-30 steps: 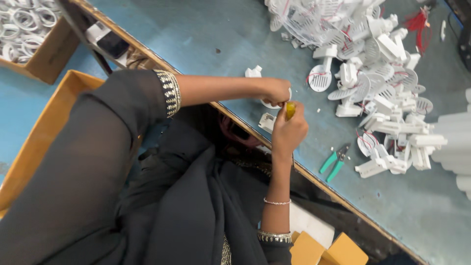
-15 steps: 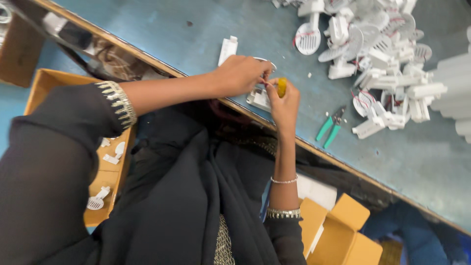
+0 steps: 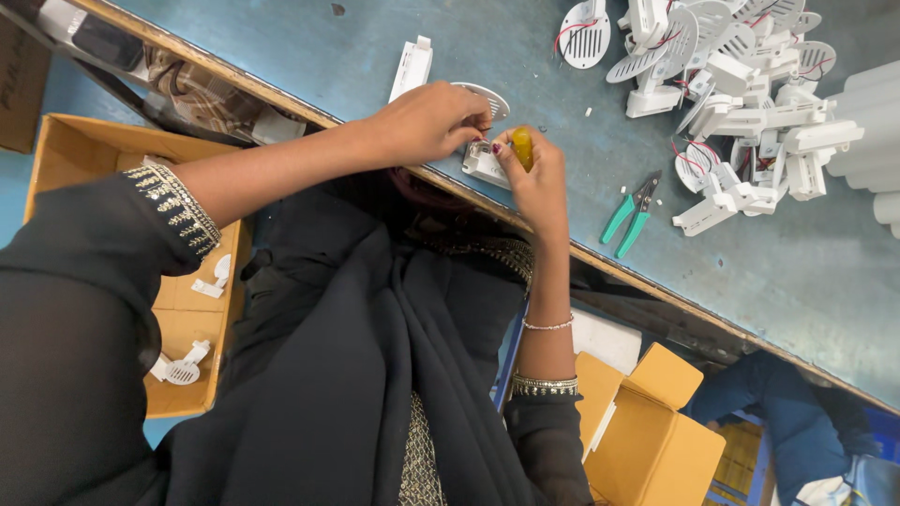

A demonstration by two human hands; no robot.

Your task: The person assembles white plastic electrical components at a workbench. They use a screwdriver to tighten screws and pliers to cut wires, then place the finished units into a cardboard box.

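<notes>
My left hand (image 3: pixel 427 122) reaches in from the left and pinches a small white plastic part (image 3: pixel 480 165) lying at the near edge of the blue table (image 3: pixel 281 47). A round slotted grille (image 3: pixel 487 94) shows just behind the fingers. My right hand (image 3: pixel 536 183) comes up from below and grips a yellow-handled tool (image 3: pixel 521 146), likely a small screwdriver, with its tip down on the same part. The tool's tip is hidden by my fingers. Both hands touch over the part.
Green-handled pliers (image 3: pixel 634 214) lie right of my hands. A heap of white plastic parts with red wires (image 3: pixel 741 94) fills the far right, beside white cylinders (image 3: pixel 872 122). A white rectangular piece (image 3: pixel 411 67) lies behind. Cardboard boxes stand at the left (image 3: pixel 56 150) and lower right (image 3: pixel 647 440).
My view has swung so the table and pile sit further right and up. Both hands have stayed together on the white part, the right one keeping the yellow tool.
</notes>
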